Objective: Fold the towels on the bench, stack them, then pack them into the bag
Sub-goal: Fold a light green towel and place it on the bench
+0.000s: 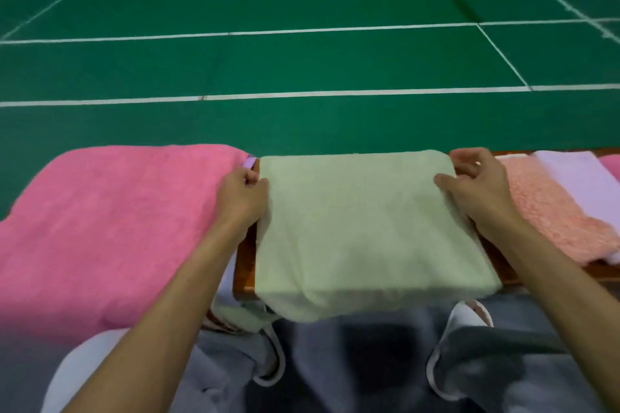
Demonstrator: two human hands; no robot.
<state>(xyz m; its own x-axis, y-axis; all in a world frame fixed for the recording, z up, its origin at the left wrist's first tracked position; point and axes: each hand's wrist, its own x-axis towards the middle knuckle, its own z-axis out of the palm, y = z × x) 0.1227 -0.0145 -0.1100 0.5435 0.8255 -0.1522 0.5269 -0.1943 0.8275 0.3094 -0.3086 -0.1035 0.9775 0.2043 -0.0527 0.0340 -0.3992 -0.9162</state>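
Observation:
A pale green towel point(362, 228) lies folded across the wooden bench point(246, 265), its near edge hanging over the front. My left hand point(243, 194) pinches the towel's left edge near the far corner. My right hand point(476, 184) grips the right edge, thumb on top and fingers curled at the far right corner. A large pink towel point(110, 228) is spread out to the left. On the right lie a salmon towel point(550, 214), a lilac towel point(580, 178) and a bit of another pink towel point(611, 164). No bag is in view.
Behind the bench stretches a green court floor point(302, 60) with white lines. My knees in grey trousers point(352, 362) and white slippers point(466, 315) are below the bench's front edge. A small lilac piece point(249, 163) shows between the pink and green towels.

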